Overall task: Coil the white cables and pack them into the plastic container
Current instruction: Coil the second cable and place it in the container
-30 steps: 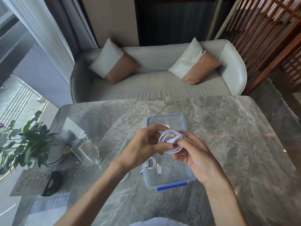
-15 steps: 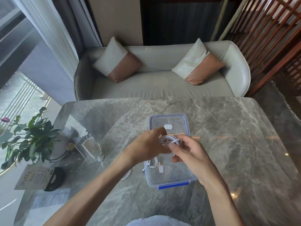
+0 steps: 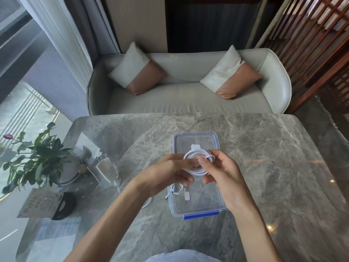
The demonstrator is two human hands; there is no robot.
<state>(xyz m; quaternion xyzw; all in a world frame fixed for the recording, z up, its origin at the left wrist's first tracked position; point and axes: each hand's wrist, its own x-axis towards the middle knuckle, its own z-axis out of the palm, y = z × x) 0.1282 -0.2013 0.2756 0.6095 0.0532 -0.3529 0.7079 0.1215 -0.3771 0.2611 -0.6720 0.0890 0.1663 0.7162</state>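
Head view, left to right: my left hand (image 3: pixel 168 174) pinches the coiled white cable (image 3: pixel 198 163) at its left edge, my right hand (image 3: pixel 221 173) closes fingers (image 3: pixel 204 163) on its right. It hangs flat directly above the plastic container (image 3: pixel 215 208) at frame centre, both hands equally near.

The left hand (image 3: pixel 170 176) covers the near left side of the white coil (image 3: pixel 198 161), and the right hand (image 3: pixel 221 173) hides its right edge. A second cable (image 3: pixel 174 190) runs under the left wrist. The potted plant (image 3: pixel 35 159) is cut off at the frame's left edge.
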